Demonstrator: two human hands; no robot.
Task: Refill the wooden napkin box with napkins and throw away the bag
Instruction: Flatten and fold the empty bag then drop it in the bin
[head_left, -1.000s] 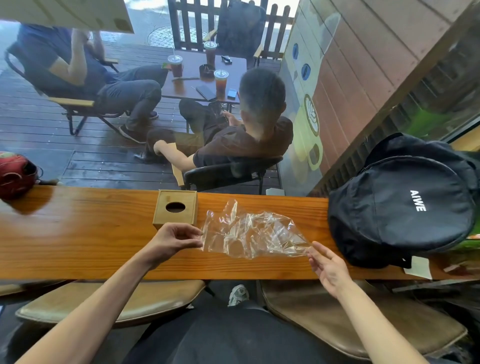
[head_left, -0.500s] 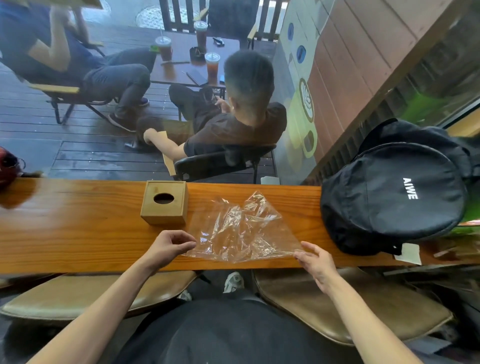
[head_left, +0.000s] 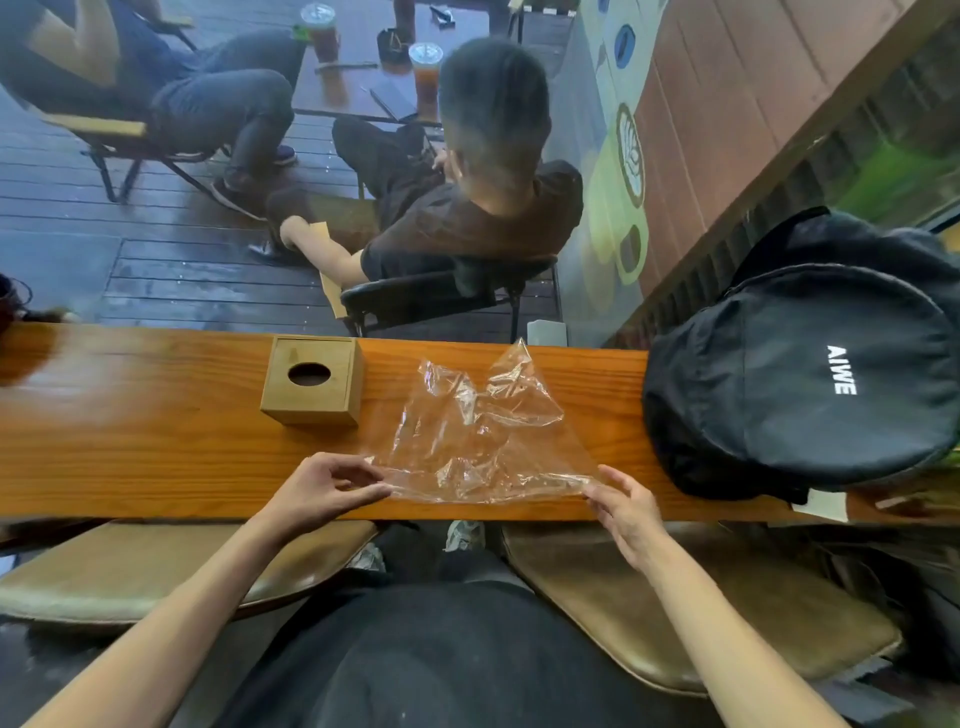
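A clear, crumpled plastic bag (head_left: 483, 436) lies spread on the wooden counter (head_left: 156, 447), and nothing shows inside it. My left hand (head_left: 322, 491) pinches its near left corner. My right hand (head_left: 626, 506) pinches its near right corner, close to the counter's front edge. The wooden napkin box (head_left: 314, 379) stands upright just left of the bag, with a dark oval hole in its lid. No napkin shows through the hole.
A black backpack (head_left: 810, 374) fills the right end of the counter, a white slip (head_left: 821, 505) under its edge. Two padded stools (head_left: 727, 613) sit below the counter. Behind the glass, two people sit at a table with drinks.
The bag has been pulled flatter and toward the front edge. Both hands have moved nearer me and now pinch its near corners. The view has tilted down.
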